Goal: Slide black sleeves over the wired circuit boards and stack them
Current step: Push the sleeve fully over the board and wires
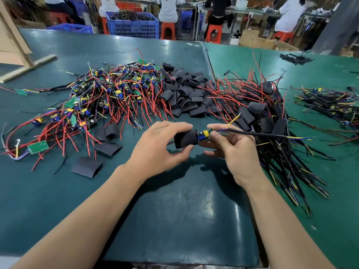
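My left hand [157, 146] pinches a black sleeve [185, 139] between thumb and fingers, just above the green table. My right hand [233, 150] grips a small circuit board [204, 134] with blue and yellow parts; the board's left end sits inside the sleeve's mouth. A black cable with yellow and blue wires [258, 134] trails right from the board. A heap of bare wired boards [108, 94] lies at the back left, a pile of empty sleeves [184, 92] in the middle, and sleeved boards [258, 115] lie stacked to the right.
Loose flat sleeves [87, 166] and stray boards [37, 146] lie on the table's left. Another wire bundle [330, 105] sits far right. A wooden frame [17, 55] stands at the back left. Blue crates [134, 26], red stools and seated people fill the background.
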